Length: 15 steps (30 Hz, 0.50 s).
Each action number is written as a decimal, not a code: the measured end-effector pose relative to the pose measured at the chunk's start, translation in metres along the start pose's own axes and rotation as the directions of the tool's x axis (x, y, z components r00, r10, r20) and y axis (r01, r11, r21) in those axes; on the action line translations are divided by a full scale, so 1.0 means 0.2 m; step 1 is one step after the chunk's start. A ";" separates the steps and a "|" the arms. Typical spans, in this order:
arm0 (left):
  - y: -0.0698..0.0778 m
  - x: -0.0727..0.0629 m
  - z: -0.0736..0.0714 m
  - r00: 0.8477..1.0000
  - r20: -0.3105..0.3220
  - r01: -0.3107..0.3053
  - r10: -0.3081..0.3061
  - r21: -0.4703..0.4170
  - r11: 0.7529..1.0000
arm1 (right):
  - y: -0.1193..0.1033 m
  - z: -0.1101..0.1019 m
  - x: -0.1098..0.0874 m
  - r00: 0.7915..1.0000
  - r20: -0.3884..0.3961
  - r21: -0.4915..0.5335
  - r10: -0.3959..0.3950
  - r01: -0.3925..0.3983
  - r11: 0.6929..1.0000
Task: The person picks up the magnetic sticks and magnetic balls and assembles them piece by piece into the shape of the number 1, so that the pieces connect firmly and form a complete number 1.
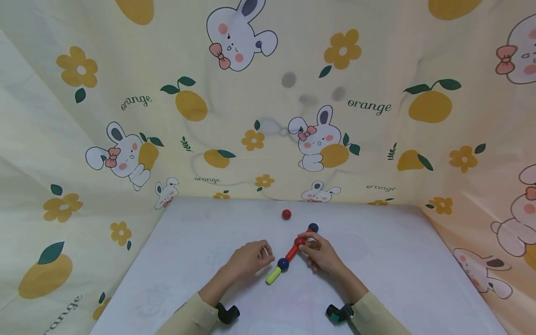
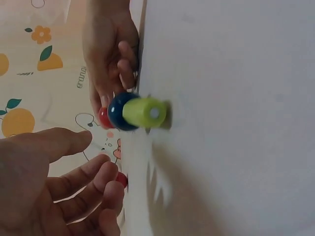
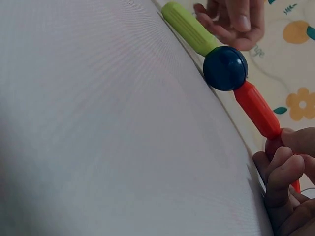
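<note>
A chain of toy rods and balls runs slantwise across the table. From its near end come a lime-green rod [image 1: 273, 275], a blue ball [image 1: 283, 264], a red rod [image 1: 291, 253], a red ball [image 1: 299, 241], another red rod, mostly covered by fingers, and a second blue ball [image 1: 313, 227]. My right hand [image 1: 323, 255] pinches the red ball between thumb and fingers. Beside the near blue ball, my left hand [image 1: 250, 258] hovers with loosely bent fingers and nothing in it. The left wrist view shows the green rod [image 2: 142, 112] end-on, apart from the left fingers.
A loose red ball [image 1: 286, 214] lies near the back of the white table [image 1: 377, 242]. Behind and at the sides hangs a cream cloth [image 1: 268, 158] printed with rabbits, oranges and flowers. Each wrist wears a small black device [image 1: 228, 314].
</note>
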<state>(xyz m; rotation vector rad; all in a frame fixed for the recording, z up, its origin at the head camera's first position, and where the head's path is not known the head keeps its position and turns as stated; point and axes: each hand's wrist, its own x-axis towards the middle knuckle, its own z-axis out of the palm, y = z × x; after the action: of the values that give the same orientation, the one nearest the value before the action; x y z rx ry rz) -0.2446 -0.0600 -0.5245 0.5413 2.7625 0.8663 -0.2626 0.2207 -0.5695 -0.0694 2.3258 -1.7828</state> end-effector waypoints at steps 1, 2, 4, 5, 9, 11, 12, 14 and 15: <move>0.00 0.02 -0.01 1.000 -0.003 0.001 -0.001 0.002 1.000 | 0.00 0.00 0.00 1.000 -0.002 -0.001 -0.002 0.002 1.000; 0.00 0.03 -0.01 1.000 -0.006 0.003 -0.003 0.006 1.000 | 0.00 0.00 0.00 1.000 -0.003 -0.001 -0.002 0.002 1.000; 0.00 0.06 -0.02 1.000 -0.010 0.007 -0.007 0.011 1.000 | 0.01 0.00 0.00 1.000 -0.006 -0.005 -0.001 0.001 1.000; -0.01 0.08 -0.02 1.000 -0.012 0.003 -0.003 0.010 1.000 | 0.01 0.01 0.00 1.000 -0.005 -0.008 -0.008 0.008 1.000; -0.02 0.14 -0.02 1.000 -0.024 -0.003 0.003 0.004 1.000 | 0.01 0.01 0.00 1.000 -0.011 -0.004 -0.012 0.012 1.000; -0.02 0.16 -0.03 0.999 -0.033 -0.012 0.012 0.001 1.000 | 0.00 0.01 0.00 1.000 -0.017 0.001 -0.014 0.014 1.000; -0.02 0.18 -0.03 0.999 -0.040 -0.014 0.014 -0.002 1.000 | 0.00 0.01 0.00 1.000 -0.021 0.006 -0.006 0.006 1.000; -0.03 0.21 -0.03 0.998 -0.055 -0.023 0.023 -0.005 1.000 | 0.00 0.01 0.00 1.000 -0.026 0.005 0.000 0.000 1.000; -0.03 0.22 -0.03 0.998 -0.063 -0.026 0.025 -0.009 1.000 | 0.00 0.01 0.00 1.000 -0.027 0.004 0.004 -0.003 1.000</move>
<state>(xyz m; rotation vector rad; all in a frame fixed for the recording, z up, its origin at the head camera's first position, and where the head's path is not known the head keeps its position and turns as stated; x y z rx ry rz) -0.2883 -0.0504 -0.5255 0.5581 2.8122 0.9172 -0.2620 0.2183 -0.5701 -0.0410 2.3394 -1.7974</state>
